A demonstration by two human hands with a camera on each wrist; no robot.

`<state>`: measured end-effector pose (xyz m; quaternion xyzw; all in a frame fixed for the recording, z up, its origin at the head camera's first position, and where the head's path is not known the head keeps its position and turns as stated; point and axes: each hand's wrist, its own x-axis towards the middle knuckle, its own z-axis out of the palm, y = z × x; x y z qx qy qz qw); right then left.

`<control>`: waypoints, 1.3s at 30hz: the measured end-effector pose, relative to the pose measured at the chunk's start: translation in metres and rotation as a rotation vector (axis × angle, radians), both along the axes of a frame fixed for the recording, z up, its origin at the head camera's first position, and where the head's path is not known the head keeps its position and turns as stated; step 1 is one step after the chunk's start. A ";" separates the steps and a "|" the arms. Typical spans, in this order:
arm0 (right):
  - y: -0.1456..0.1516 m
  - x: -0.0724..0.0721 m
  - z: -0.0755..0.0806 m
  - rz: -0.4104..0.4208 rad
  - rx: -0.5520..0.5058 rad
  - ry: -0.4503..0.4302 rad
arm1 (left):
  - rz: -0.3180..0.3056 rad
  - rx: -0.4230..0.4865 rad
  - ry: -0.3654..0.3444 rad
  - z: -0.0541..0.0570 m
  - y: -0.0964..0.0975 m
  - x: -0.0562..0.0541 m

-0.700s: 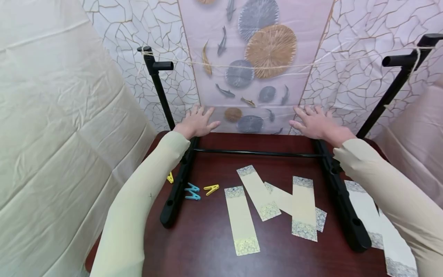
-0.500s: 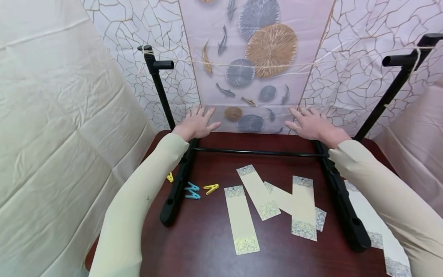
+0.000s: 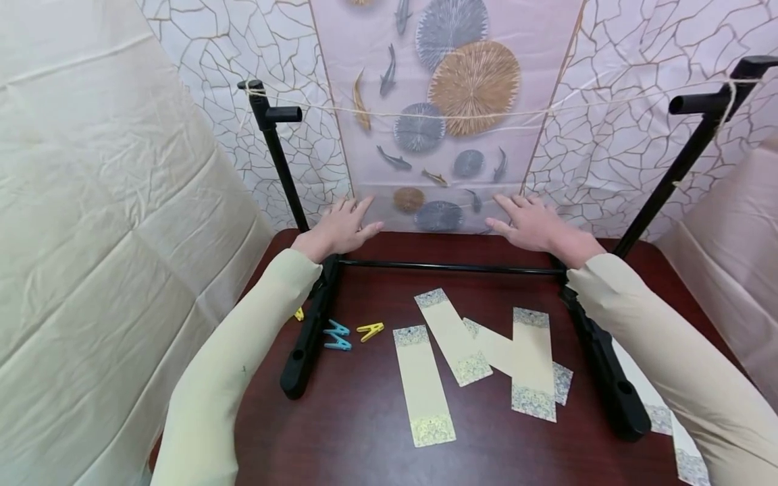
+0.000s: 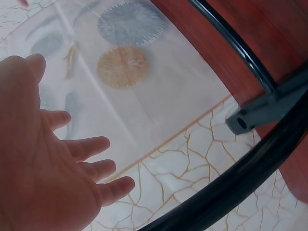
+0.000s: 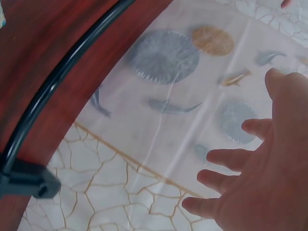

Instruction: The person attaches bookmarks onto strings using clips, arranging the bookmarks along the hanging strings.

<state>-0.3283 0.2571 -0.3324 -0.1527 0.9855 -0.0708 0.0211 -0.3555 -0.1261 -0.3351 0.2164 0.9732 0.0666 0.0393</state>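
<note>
Left hand (image 3: 335, 231) and right hand (image 3: 536, 228) were positioned near a black frame (image 3: 450, 267), fingers of both were extended and spread, frame stood on the worktop (image 3: 340, 432), cord (image 3: 389, 114) spanned its uprights (image 3: 282, 165), four paper strips (image 3: 423, 385) and three clothespins (image 3: 375, 329) lay between its feet (image 3: 308, 351).

Right fingers (image 3: 508, 204) shifted inward, toward left; left fingers (image 3: 362, 206) slightly lower.

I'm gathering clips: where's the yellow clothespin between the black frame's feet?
In the head view, the yellow clothespin lies left of centre on the table, just right of two blue clothespins.
</note>
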 end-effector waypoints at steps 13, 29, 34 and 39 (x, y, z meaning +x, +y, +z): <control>-0.012 0.024 -0.020 0.080 -0.162 -0.009 | -0.031 0.092 -0.054 -0.013 -0.007 0.024; -0.041 0.034 -0.051 0.144 -0.294 -0.088 | -0.031 0.163 -0.095 -0.039 -0.014 0.050; -0.050 0.038 -0.059 0.145 -0.339 -0.115 | -0.023 0.169 -0.116 -0.047 -0.014 0.056; -0.058 0.043 -0.069 0.113 -0.439 -0.136 | 0.004 0.134 -0.126 -0.059 -0.017 0.062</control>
